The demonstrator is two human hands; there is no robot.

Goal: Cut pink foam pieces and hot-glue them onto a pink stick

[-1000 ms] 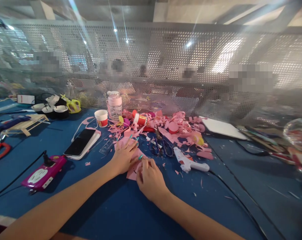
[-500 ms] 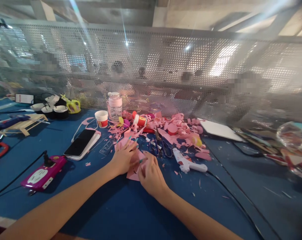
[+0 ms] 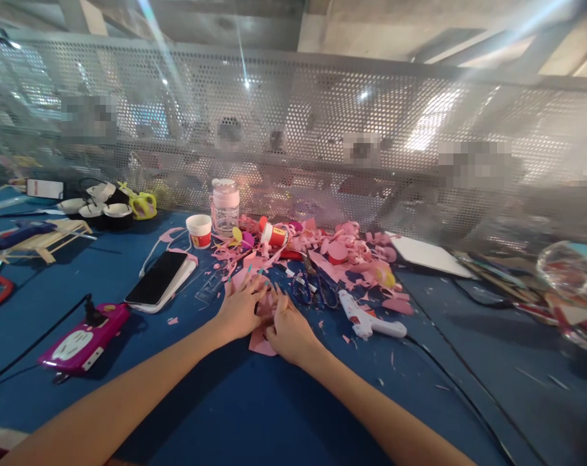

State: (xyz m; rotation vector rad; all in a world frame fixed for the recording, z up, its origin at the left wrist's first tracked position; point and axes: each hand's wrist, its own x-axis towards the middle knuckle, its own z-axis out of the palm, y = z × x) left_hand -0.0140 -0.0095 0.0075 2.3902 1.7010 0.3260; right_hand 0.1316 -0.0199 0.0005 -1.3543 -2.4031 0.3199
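Both hands (image 3: 264, 314) pressing pink paper (image 3: 260, 342), scissors (image 3: 317, 291) near

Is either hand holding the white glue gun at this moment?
No, the glue gun lies on the blue table, apart from both hands, which press on pink paper.

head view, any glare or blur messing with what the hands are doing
Head view: streaks of lens flare cross the perforated metal screen up top; edges bend and smear, blurring the clutter at far right. The left hand and right hand on the pink paper read fairly sharp, evenly lit.
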